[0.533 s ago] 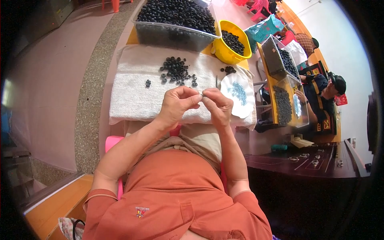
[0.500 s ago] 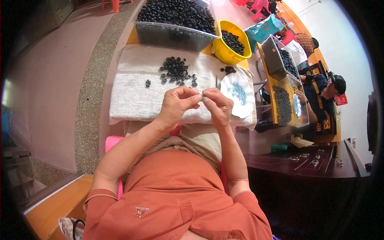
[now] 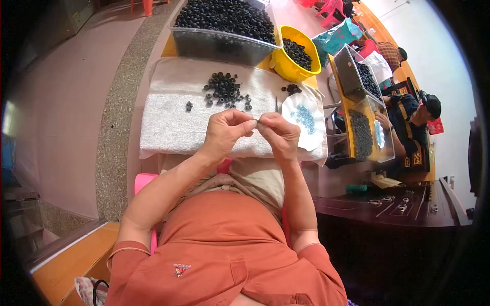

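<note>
Above the near part of a white towel (image 3: 166,120), my left hand (image 3: 224,133) and my right hand (image 3: 282,136) meet at the fingertips. Both are closed in a pinch around one tiny thing, too small and too covered to name. Just beyond them lies a pile of small black ring-shaped pieces (image 3: 223,89), some with a hole showing. A white scalloped dish (image 3: 317,136) holding tiny pale-blue clear pieces (image 3: 304,119) is right of my right hand. A thin dark pointed tool (image 3: 276,104) rests beside the dish, near a few black pieces (image 3: 291,89).
Beyond the towel stand a clear bin (image 3: 219,46) full of black pieces and a yellow basin (image 3: 279,65) with more. To the right, a person in dark clothes (image 3: 408,120) sits by another table with clear bins (image 3: 352,84). A dark red panelled surface (image 3: 352,206) lies nearer me.
My fingertips have shifted very slightly, with the right hand tilting a little around the pinch. The piles, dish and bins stay where they were.
</note>
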`<state>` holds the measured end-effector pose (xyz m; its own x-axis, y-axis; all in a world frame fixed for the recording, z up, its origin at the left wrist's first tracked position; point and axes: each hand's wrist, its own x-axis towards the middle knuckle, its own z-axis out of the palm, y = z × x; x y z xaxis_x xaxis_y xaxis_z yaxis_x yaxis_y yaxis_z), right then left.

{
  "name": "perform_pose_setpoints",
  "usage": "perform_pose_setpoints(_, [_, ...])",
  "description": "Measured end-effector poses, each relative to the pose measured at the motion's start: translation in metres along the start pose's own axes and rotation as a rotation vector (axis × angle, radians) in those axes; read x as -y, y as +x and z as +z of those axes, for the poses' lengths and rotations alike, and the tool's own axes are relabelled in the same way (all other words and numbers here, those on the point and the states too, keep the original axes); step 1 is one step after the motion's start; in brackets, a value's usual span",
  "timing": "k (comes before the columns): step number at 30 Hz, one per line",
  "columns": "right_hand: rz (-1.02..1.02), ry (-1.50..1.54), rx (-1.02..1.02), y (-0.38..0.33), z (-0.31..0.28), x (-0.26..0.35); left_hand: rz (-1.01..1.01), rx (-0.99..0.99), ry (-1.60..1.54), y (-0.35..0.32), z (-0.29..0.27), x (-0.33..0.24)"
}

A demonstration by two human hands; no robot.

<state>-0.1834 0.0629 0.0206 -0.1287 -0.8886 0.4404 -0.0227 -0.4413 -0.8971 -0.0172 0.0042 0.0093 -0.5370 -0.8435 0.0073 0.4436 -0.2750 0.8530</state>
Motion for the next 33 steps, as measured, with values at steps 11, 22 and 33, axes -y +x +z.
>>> perform_pose_setpoints(11, [0.020, -0.004, -0.109, -0.004, 0.010, -0.008, -0.014, -0.028, -0.056, -0.001, 0.001, -0.003])
perform_pose_setpoints(22, [-0.058, 0.022, -0.125, -0.005, 0.016, -0.014, -0.169, -0.028, -0.320, -0.004, 0.003, -0.005])
perform_pose_setpoints(33, [-0.103, -0.080, -0.172, -0.009, 0.026, -0.020, -0.209, -0.084, -0.488, -0.008, 0.005, 0.001])
